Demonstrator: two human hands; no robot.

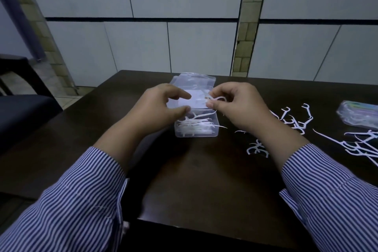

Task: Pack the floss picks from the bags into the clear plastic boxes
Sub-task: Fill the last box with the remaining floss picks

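Note:
A clear plastic box (196, 132) sits open at the middle of the dark table (194, 180), with several white floss picks lying inside and its lid (184, 80) tipped back behind. My right hand (239, 106) pinches one white floss pick (217, 99) just above the box's right side. My left hand (157, 106) hovers over the box's left side, fingers curled, thumb and forefinger apart; whether it touches a pick is hidden.
Loose floss picks (294, 122) lie scattered on the table right of the box, with more picks (362, 145) near the right edge. A clear bag of picks (360, 115) lies at the far right. A dark chair (22, 108) stands to the left.

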